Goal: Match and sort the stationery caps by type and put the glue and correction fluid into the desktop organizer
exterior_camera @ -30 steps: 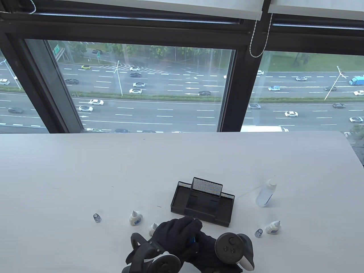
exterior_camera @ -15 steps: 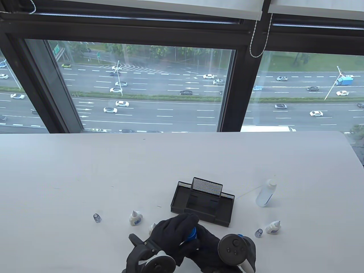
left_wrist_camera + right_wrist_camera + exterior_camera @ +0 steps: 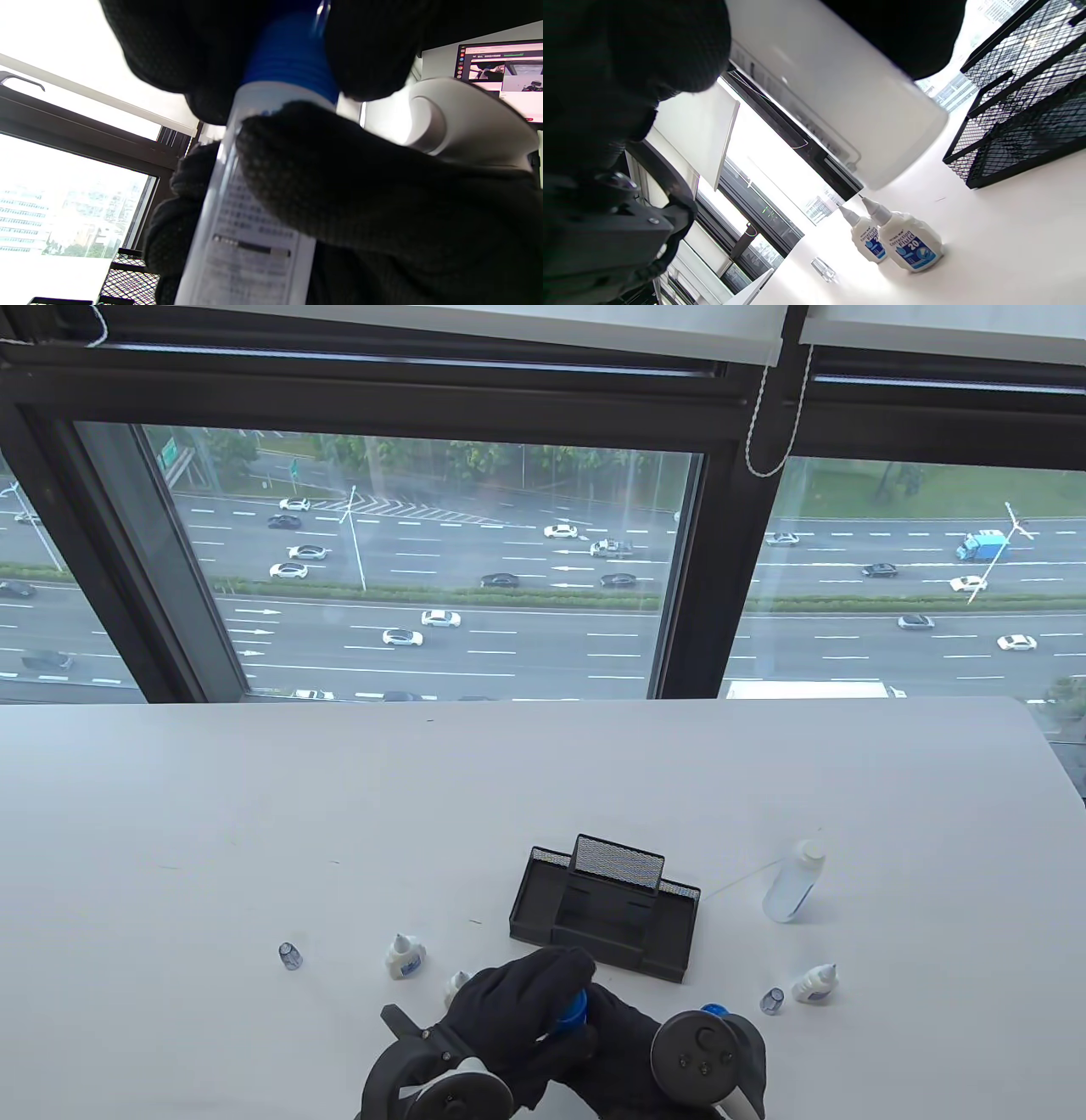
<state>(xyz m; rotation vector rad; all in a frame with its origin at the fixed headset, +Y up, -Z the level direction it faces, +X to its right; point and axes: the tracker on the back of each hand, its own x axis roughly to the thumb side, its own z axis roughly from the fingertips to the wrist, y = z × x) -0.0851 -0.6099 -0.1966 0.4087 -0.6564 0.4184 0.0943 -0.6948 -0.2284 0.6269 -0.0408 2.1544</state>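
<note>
Bottles counted first: three small correction fluid bottles on the table, one left, one half hidden behind the left hand, one right; two glue bottles, one uncapped and standing far right, the other held between both hands (blue cap on its top). Two small clear caps lie loose, one far left, one just beside the right correction fluid bottle. One black mesh desktop organizer sits just beyond the hands, nothing visible in it. Left hand has its fingers curled round the blue cap from above; right hand grips the bottle body below, thumb across the label in the left wrist view. Both hands hover low at the near edge, trackers up. White table, big dark-framed window behind it overlooking a multi-lane road with cars, roller blind cord hanging top right.
</note>
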